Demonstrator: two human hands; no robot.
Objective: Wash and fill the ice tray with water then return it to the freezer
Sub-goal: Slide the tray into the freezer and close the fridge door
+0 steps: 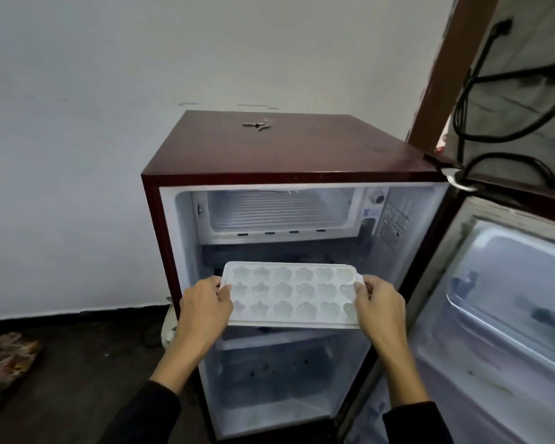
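A white ice tray (289, 293) with several star, flower and heart shaped cells is held level in front of the open dark red fridge (269, 149). My left hand (205, 302) grips its left end and my right hand (380, 304) grips its right end. The cells look glossy; whether they hold water I cannot tell. Above the tray, the freezer compartment (279, 213) at the top of the fridge interior stands open, with nothing visible inside. The tray hangs below the freezer's floor, level with the main compartment.
The fridge door (506, 309) is swung open to the right with a door shelf. Keys (258, 125) lie on the fridge top. Black cables (509, 100) hang at the upper right. A patterned bundle (7, 366) lies on the dark floor at left.
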